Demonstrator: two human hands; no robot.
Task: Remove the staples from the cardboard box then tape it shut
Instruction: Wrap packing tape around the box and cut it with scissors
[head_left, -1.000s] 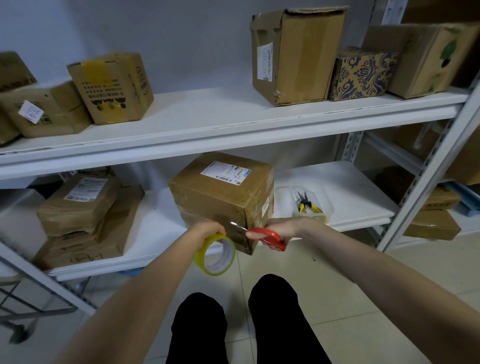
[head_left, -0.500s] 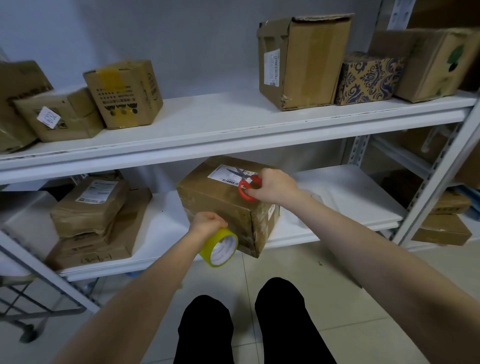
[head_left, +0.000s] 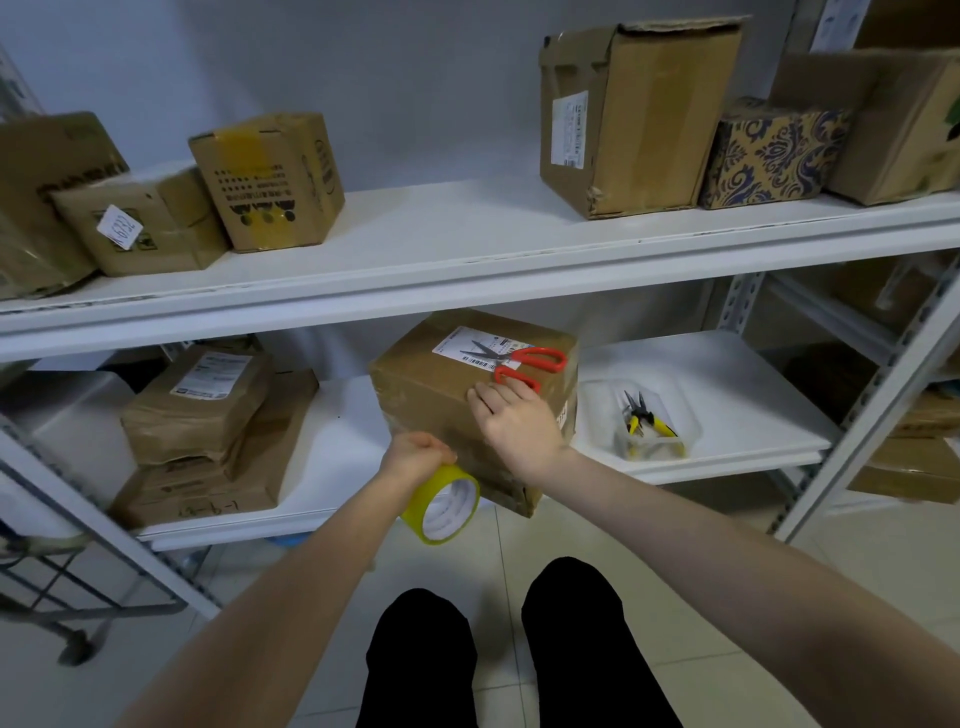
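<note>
Left hand (head_left: 418, 457) grips the yellow tape roll (head_left: 441, 501); right hand (head_left: 514, 415), fingers straight, presses the brown cardboard box (head_left: 426, 384) beneath red-handled scissors (head_left: 511, 361).

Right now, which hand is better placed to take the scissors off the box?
Likely the right hand: it rests open on the box beside the scissors, holding nothing. The left hand grips the tape roll.

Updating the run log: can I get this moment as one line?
left hand: grips tape roll by box front | right hand: flat on box top | scissors: lying on box top, unheld
</note>
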